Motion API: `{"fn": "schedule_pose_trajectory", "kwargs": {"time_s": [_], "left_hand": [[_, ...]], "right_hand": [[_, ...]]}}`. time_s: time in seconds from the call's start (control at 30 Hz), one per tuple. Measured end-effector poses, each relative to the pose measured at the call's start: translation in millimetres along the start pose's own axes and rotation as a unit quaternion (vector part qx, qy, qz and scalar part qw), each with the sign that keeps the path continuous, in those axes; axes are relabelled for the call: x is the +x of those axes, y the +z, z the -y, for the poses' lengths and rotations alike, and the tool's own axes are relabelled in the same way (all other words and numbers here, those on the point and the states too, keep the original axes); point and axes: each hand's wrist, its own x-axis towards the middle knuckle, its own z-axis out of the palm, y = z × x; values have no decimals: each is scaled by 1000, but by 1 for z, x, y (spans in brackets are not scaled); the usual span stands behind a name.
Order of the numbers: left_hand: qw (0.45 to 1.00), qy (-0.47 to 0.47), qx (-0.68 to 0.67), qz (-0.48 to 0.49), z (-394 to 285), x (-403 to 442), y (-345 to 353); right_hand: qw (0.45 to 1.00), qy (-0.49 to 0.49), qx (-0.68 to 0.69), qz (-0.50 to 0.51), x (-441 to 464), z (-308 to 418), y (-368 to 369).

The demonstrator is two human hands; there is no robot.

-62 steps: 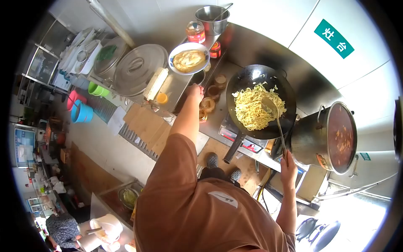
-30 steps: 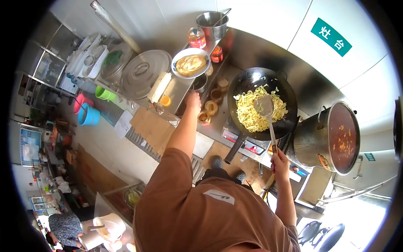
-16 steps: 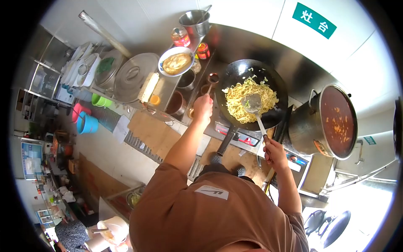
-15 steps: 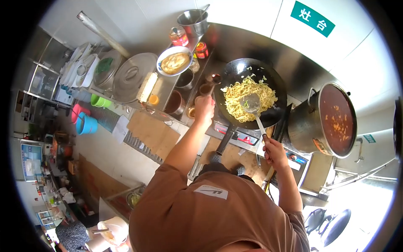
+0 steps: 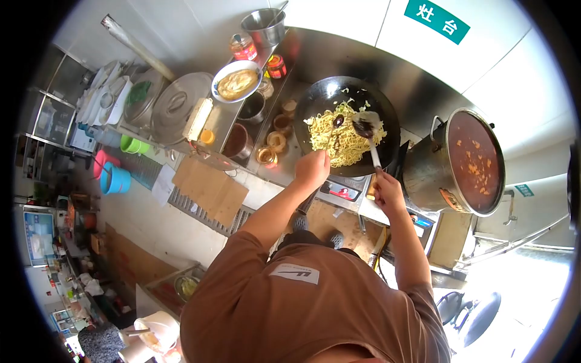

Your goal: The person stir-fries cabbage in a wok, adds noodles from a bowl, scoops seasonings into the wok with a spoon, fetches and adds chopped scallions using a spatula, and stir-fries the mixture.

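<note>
A black wok (image 5: pixel 387 109) holds a heap of yellow noodles (image 5: pixel 348 156) with pale bits scattered on its inner wall. My left hand (image 5: pixel 313 170) is closed around a thin-handled spoon (image 5: pixel 338 121), whose dark bowl hangs over the noodles. Gripped in my right hand (image 5: pixel 388 192) is a spatula (image 5: pixel 365 124) with a wooden handle. Its blade carries dark brown sauce and is held over the noodles' right side, close to the spoon. My left forearm partly covers the wok's handle.
Right of the wok stands a tall steel pot (image 5: pixel 423 175) of reddish-brown broth. Small open jars (image 5: pixel 276 141) and a dark sauce container (image 5: pixel 237 144) sit to the left. A white bowl (image 5: pixel 219 91) with yellowish food and red-labelled jars (image 5: pixel 243 47) stand on the shelf behind.
My left hand has swung the spoon rightward from the jars to over the noodles. The spatula blade has lifted off the noodles and now bears dark sauce.
</note>
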Motion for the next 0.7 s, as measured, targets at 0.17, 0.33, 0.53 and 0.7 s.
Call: {"fn": "schedule_pose_trajectory", "kwargs": {"time_s": [0.17,0.33,0.53,0.7], "left_hand": [[997,18,-72,-9,-5,-10,-2],[980,-100,-174,14,15,-15,10],[836,-326,-440,-38,64,-1,-53],[877,-331,-299,-180,173,40,-47]], "right_hand": [[993,86,-78,-17,-41,-12,-24],[987,-78,-121,-70,-29,-27,-18],[711,-336,-606,-115,-83,14,-49],[655,-268,-699,-102,-48,12,-28]]}}
